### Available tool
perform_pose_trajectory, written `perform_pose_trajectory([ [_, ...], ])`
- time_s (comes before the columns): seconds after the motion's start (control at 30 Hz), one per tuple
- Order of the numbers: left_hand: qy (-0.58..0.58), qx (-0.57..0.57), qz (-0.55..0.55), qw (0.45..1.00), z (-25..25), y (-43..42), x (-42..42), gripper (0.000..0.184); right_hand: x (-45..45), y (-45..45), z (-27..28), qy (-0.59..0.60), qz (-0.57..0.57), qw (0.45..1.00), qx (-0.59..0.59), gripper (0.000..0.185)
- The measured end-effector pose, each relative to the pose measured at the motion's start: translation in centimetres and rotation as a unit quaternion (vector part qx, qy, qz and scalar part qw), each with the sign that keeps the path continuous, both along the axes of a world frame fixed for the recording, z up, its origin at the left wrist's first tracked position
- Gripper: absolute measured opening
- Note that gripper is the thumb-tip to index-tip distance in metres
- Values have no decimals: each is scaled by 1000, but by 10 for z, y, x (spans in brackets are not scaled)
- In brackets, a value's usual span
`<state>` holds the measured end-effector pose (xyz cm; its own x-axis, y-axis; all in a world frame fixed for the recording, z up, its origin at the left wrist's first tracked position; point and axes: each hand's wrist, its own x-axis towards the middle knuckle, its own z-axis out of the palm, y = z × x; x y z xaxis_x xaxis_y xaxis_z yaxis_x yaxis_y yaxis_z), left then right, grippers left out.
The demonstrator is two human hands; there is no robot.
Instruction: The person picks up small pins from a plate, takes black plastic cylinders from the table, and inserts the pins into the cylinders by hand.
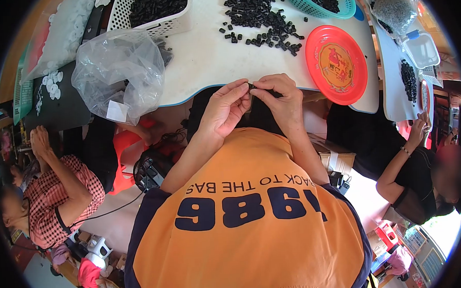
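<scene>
My left hand [226,109] and my right hand [281,99] meet at the table's front edge, above my lap. Both are closed in a pinch, with a small black plastic piece [251,86] between the fingertips. Fingers cover much of it, so its exact shape is hard to make out. Beyond my hands, many similar small black pieces [258,14] lie loose on the white table [206,57]. To the right of my right hand is a red plate [336,64] with a yellow printed design.
A white basket [176,22] and a teal basket [333,12] hold more black pieces at the back. A clear plastic bag [119,71] hangs over the table's left edge. Co-workers sit on both sides, one in a checked shirt [70,194] and one in black [413,198].
</scene>
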<state>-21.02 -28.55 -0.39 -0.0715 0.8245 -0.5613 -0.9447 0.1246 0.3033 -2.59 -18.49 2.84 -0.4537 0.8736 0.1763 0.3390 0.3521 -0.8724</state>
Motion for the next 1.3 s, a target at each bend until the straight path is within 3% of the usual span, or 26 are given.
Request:
perform_pose_trajectory([
  [0.3, 25, -3, -13, 1000, -3, 0, -1, 24, 1, 1, -7, 7, 6, 1000, 23, 17],
  [0.4, 17, -4, -29, 999, -4, 1, -4, 25, 3, 4, -17, 36, 26, 999, -28, 17],
  [0.47, 31, -17, -60, 998, -3, 2, -5, 26, 6, 4, -27, 121, 50, 974, -182, 18],
  [0.5, 31, -17, -60, 998, -8, 1, -6, 26, 8, 4, -27, 121, 50, 974, -183, 18],
  [0.57, 23, 29, -86, 996, -22, -3, -9, 28, 11, 4, -25, 101, 53, 985, -127, 20],
  [0.77, 17, -9, -37, 999, -11, 2, -4, 24, 7, 3, -22, 35, 31, 999, -17, 18],
  [1.0, 20, -24, -19, 999, -12, 2, -2, 22, 4, -2, -12, -5, 4, 999, -36, 16],
  [1.3, 24, -6, -33, 999, -17, -2, -2, 23, 6, -1, -20, -1, 18, 1000, 21, 16],
])
